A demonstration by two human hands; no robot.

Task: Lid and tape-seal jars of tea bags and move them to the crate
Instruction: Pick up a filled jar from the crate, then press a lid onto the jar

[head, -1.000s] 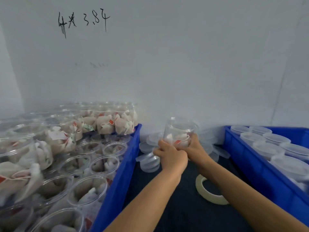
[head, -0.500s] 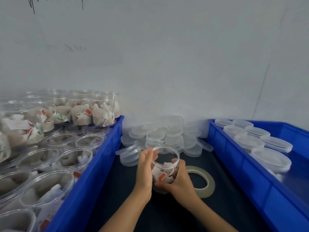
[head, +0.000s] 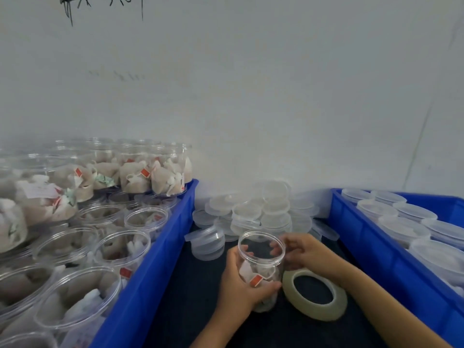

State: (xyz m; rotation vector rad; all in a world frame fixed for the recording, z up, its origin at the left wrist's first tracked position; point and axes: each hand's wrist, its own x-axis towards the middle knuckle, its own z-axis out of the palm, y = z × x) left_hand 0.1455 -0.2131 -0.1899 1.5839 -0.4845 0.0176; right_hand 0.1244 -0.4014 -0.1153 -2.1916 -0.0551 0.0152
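- The left hand point(head: 237, 285) wraps round the near-left side of an open jar point(head: 261, 267), thumb across the front low down, fingers curled onto the wall.
- The right hand point(head: 305, 254) grips the jar's upper right side just under the rim, fingers bent onto the plastic; its forearm runs in from the lower right.
- Both hands are clamped on this one jar, which stands upright on the dark worktop point(head: 190, 297) between them, with no lid on it.
- Tea bags point(head: 253, 275) lie inside the jar, one showing a red tag.
- A roll of tape point(head: 315, 293) lies flat on the worktop just beside the jar, under the right wrist.
- A heap of clear lids point(head: 261, 212) sits just beyond the hands, against the wall.
- Left of the left hand a blue crate point(head: 155, 259) holds open jars of tea bags, some stacked.
- Right of the right arm a second blue crate point(head: 376, 249) holds jars with lids on.
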